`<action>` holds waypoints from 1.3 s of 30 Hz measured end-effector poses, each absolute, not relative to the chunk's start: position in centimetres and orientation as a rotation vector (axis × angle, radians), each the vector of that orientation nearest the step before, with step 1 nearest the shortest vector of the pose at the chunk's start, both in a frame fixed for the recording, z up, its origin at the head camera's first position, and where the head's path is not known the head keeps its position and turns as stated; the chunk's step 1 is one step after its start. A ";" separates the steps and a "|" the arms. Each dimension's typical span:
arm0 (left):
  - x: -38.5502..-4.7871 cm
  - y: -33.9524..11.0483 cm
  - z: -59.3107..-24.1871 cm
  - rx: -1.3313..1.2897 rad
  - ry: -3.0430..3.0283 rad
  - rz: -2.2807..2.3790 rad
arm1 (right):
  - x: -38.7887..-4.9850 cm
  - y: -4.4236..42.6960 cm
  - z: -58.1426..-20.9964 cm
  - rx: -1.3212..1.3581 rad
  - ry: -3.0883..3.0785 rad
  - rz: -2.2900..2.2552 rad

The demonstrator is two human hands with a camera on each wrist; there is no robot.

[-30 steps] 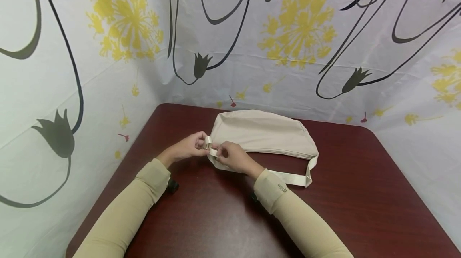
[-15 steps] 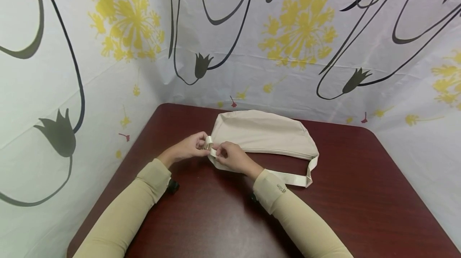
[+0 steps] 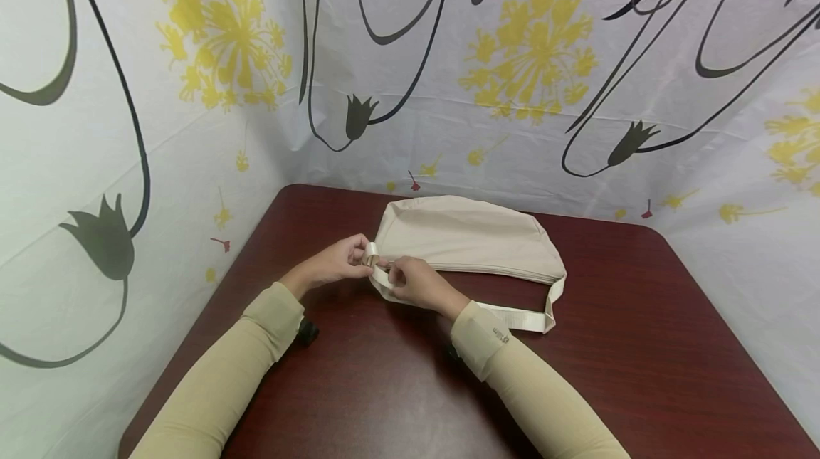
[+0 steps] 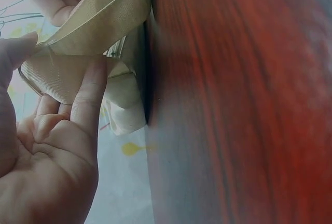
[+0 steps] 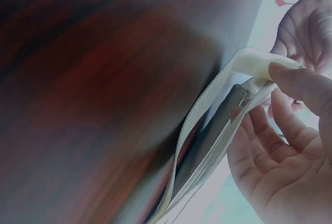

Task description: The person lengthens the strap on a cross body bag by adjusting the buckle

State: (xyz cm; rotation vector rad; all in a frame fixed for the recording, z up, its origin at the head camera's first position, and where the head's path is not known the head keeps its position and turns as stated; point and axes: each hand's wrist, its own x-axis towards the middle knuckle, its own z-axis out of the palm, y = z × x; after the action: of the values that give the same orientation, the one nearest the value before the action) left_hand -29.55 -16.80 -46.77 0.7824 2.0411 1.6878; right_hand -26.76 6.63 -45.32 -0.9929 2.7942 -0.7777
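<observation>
A cream fabric shoulder bag point(image 3: 470, 235) lies on the table, its zipper edge facing me. At the bag's left end my left hand point(image 3: 336, 260) holds the folded strap, close to a small slider buckle point(image 3: 371, 260). Thumb and fingers of that hand are on either side of the strap point(image 4: 101, 29) in the left wrist view. Just to the right, my right hand point(image 3: 423, 282) pinches another stretch of strap. The right wrist view shows a strap loop point(image 5: 207, 97) running past my right hand's fingers. The buckle is partly covered by fingers.
The dark red wooden table point(image 3: 384, 388) extends around the bag, with its far edge close to a patterned cloth wall point(image 3: 410, 110). A length of strap point(image 3: 519, 318) lies on the table at the bag's right. A small dark object point(image 3: 307, 331) shows beneath the left wrist.
My right hand's fingers have shifted slightly along the strap, and more of the strap now shows curving below the buckle. The left hand and the bag stay in place.
</observation>
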 end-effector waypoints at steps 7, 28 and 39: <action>-29.7 -16.8 -46.9 0.772 2.050 1.688 | -26.7 6.7 -45.4 -1.003 2.801 -0.833; -29.5 -16.9 -46.8 0.772 2.053 1.675 | -26.8 6.5 -45.3 -0.966 2.735 -0.872; -29.4 -16.8 -46.7 0.780 2.060 1.660 | -26.4 5.8 -44.6 -1.007 2.740 -0.864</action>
State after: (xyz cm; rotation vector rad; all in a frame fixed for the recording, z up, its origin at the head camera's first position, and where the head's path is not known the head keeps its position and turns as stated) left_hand -29.42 -16.83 -46.72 0.7802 2.0599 1.6599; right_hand -26.42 5.82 -44.64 -1.0070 2.7401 -0.8641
